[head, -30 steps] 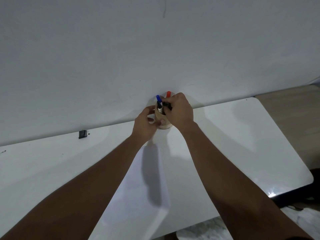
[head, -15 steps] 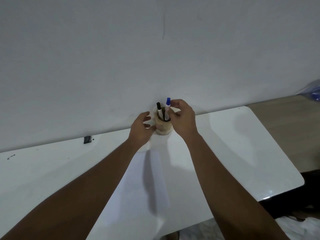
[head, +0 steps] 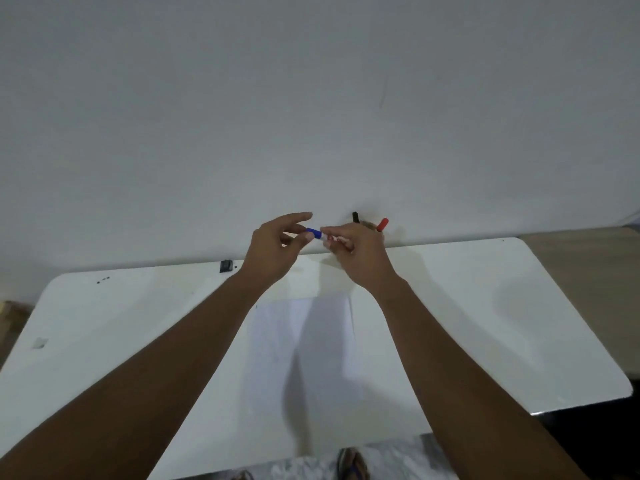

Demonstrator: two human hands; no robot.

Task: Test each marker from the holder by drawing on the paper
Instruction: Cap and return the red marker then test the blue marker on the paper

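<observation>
White table, blue-capped marker

paper on counter centre | holder behind paper, at wall | clip left of holder

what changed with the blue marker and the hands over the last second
The right hand lifted the blue marker out of the holder and turned it sideways; the left hand let go of the holder and took a grip on its cap. The black marker, red marker and paper stayed put.
</observation>
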